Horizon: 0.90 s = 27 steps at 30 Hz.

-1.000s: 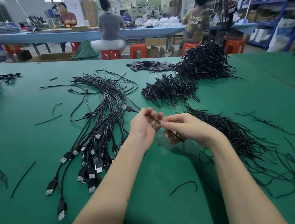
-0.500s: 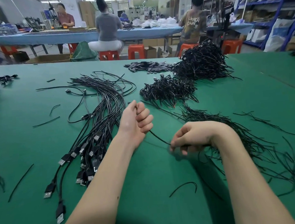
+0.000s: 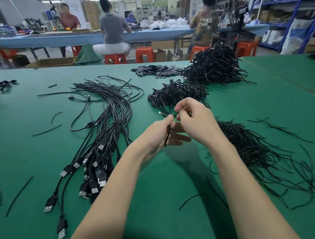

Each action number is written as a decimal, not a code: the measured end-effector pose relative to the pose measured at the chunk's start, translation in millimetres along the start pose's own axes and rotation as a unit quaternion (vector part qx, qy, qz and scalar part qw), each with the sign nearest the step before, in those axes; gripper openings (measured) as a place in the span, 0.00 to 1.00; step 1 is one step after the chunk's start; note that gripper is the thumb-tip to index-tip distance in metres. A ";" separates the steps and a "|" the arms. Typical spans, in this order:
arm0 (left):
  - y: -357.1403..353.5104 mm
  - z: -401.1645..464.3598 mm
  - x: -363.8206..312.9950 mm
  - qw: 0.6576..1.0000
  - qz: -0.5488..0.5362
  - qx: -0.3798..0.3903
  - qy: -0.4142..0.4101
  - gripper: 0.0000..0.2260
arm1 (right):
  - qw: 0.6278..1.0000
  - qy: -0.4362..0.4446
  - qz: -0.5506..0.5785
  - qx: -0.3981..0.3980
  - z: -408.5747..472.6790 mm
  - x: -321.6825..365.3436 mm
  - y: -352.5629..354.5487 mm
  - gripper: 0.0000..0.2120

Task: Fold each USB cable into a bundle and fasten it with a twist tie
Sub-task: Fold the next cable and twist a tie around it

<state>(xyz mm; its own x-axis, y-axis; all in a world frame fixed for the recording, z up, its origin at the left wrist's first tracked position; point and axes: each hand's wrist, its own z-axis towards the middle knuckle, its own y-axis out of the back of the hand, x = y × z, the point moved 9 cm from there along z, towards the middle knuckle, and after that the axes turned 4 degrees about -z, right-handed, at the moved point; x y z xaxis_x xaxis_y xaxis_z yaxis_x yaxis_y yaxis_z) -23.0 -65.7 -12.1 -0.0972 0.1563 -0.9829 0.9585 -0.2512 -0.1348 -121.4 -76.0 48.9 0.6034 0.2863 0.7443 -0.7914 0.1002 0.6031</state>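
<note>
Both hands have been brought together again above the green table point(image 3: 264, 96); half a second ago they were drawn apart, the left raised in a fist and the right low near the heap of ties, with a black strand stretched between them.

In the head view, the left hand point(image 3: 157, 136) is seen with thumb and forefinger pinched on the upper end of a folded USB cable point(image 3: 167, 135), which hangs as a short dark loop across the palm, while the other fingers are stretched out below it. The right hand point(image 3: 194, 121) is curled just beside it, and its fingertips point(image 3: 177, 109) are closed on a thin black strand at the top of the bundle; it is probably a twist tie, but this cannot be told for certain. The unfolded USB cables point(image 3: 105, 134) lie in a long sheaf to the left, the loose twist ties point(image 3: 259, 152) in a heap to the right, and finished bundles point(image 3: 177, 94) are piled behind the hands.

The step in hand is judged to be the fastening of one bundle. For the next move, the folds must be kept firmly pinched while the tie is wound around them and its ends are twisted, or the loops will spring open.
</note>
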 end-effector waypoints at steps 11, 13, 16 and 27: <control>35.9 -12.8 -30.9 0.934 -0.344 -0.013 -0.092 0.24 | 0.905 -0.087 0.115 0.400 -42.5 -15.1 -52.4 0.10; 33.9 -16.4 -34.9 0.942 -0.322 0.022 -0.095 0.25 | 0.938 -0.078 -0.008 0.339 -30.3 -33.1 -46.8 0.07; 23.2 -21.5 -31.5 0.968 -0.226 0.078 -0.071 0.25 | 0.974 -0.055 -0.108 0.193 -10.5 -40.3 -28.9 0.08; 28.2 -7.1 -6.4 0.998 -0.018 -0.054 -0.022 0.18 | 0.995 0.087 -0.054 -0.019 -2.7 24.8 -5.3 0.07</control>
<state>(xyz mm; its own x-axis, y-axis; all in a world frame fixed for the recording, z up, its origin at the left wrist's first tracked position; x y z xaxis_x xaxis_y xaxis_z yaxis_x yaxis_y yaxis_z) 6.6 -66.9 -8.7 -0.1417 0.1203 -0.9826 0.9774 -0.1405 -0.1581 -102.5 -66.8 63.4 0.6620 0.4325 0.6121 -0.7276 0.1748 0.6634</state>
